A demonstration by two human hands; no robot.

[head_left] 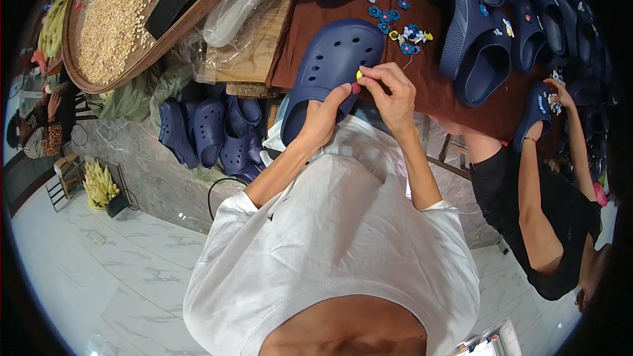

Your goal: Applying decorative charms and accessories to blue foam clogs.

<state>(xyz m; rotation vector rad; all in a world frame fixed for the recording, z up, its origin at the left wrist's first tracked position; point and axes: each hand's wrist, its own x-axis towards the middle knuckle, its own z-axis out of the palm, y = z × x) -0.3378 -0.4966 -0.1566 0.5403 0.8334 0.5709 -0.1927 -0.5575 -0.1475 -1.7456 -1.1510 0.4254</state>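
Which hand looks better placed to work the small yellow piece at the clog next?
Probably the right hand: its thumb and fingertips are already at the yellow piece, while the left hand seems occupied holding the navy clog.

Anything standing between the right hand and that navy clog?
Only the small yellow charm pinched in the right hand, at the right side of the navy clog. The left hand grips the clog just to the left; nothing else visible intervenes.
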